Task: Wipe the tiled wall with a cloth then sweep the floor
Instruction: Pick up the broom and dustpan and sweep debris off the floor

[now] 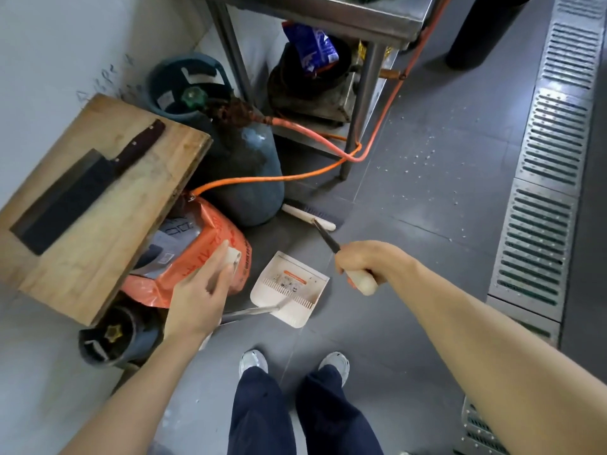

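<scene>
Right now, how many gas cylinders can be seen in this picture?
2. One gas cylinder stands by the wall beside the steel table, with an orange hose attached. The second cylinder shows partly under the wooden board at lower left. Others may be hidden.

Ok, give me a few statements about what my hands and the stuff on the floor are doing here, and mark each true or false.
1. The right hand grips the broom handle. True.
2. The dustpan is hanging on the wall. False: it rests on the floor, its long handle held in the left hand.
3. A cleaver lies on the wooden board. True.
4. The orange hose is coiled on the board. False: it runs from the gas cylinder across the floor.
5. White specks dot the floor near the drain grate. True.
</scene>
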